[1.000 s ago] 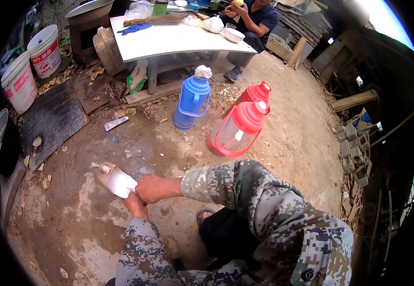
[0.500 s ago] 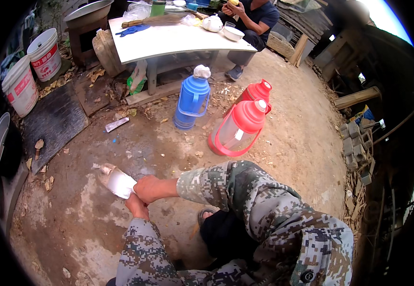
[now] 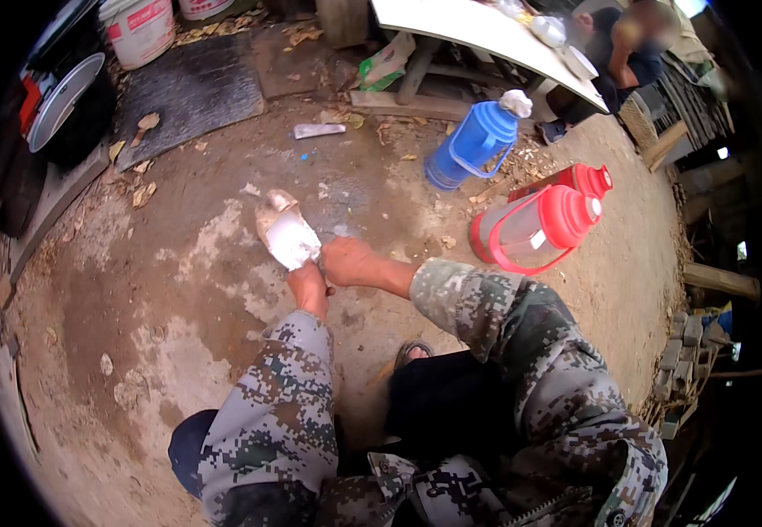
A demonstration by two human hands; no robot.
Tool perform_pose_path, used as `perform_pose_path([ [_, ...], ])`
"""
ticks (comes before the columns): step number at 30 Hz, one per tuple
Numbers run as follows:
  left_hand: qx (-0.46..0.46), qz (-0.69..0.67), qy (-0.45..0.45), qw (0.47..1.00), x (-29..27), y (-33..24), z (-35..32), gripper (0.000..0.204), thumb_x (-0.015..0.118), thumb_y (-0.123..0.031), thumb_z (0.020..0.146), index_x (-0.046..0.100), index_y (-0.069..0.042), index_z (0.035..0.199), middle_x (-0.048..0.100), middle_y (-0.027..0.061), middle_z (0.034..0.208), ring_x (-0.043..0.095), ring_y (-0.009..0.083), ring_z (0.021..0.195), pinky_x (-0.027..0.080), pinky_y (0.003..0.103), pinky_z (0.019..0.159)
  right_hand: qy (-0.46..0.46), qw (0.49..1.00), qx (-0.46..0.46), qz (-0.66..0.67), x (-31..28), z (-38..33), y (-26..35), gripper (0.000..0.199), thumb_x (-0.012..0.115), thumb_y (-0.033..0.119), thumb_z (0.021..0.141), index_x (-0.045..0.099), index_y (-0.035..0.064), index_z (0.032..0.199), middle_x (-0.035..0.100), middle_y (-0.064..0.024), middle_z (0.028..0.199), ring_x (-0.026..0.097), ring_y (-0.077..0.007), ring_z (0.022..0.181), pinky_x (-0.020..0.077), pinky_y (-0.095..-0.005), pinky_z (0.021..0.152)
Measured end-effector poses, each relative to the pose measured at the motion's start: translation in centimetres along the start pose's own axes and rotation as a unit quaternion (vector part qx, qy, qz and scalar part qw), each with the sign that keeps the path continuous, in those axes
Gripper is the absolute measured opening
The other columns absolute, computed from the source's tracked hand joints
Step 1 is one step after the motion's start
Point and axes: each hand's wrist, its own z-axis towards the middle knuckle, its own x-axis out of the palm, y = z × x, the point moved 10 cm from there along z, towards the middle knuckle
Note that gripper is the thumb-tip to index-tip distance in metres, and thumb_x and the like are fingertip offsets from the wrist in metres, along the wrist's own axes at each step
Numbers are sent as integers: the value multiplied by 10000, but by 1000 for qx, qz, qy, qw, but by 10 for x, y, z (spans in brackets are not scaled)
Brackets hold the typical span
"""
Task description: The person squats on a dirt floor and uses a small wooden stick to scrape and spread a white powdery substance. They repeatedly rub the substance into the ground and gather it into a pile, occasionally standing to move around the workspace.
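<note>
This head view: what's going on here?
The wearer's left hand is closed at the near end of an object, white there and brownish at the far end; I can't tell what it is. The right hand is curled close beside it. Ahead and right, a blue flask and two red flasks stand on the ground; another person is by the white-topped table.

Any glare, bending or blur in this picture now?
Head view: the white thing at the left hand looks washed out; head view, top: the table has a bowed edge; head view, top right: the seated person's head is blurred.
</note>
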Motion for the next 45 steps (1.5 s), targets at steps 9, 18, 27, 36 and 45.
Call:
perform_pose_path([
  [9,-5,-31,-33,999,-18,0,-18,309,538,-148,926,658,136,943,678,236,839,672,334,575,528,396,426,5,998,-53,-32,10,-34,15,256,572,131,850,669,-7,1043,697,-270,949,676,-438,938,532,-500,859],
  [18,78,20,-41,996,-4,-5,-13,345,510,-162,944,646,143,857,653,267,697,656,353,501,535,409,441,-51,998,-36,6,13,19,-17,352,559,110,856,671,44,1183,692,-271,991,669,-420,996,530,-492,889],
  [27,-33,-32,-12,999,-24,-4,-19,363,521,-212,955,605,141,934,624,188,786,608,287,544,494,397,425,15,996,-52,-65,-5,-41,15,421,518,54,826,658,59,1224,698,-258,908,677,-433,911,534,-507,853],
  [36,34,14,-25,999,-17,8,3,351,532,-209,947,628,123,883,647,178,798,615,274,591,471,396,415,-2,998,-10,-64,18,-12,3,388,503,73,867,679,62,1213,692,-273,936,672,-444,914,531,-507,868],
  [45,110,75,-102,986,-29,11,19,345,553,-195,922,657,134,922,682,191,853,649,279,649,478,412,409,44,996,21,-74,44,14,24,447,572,163,870,612,104,1311,699,-240,1075,668,-405,1035,531,-486,902],
])
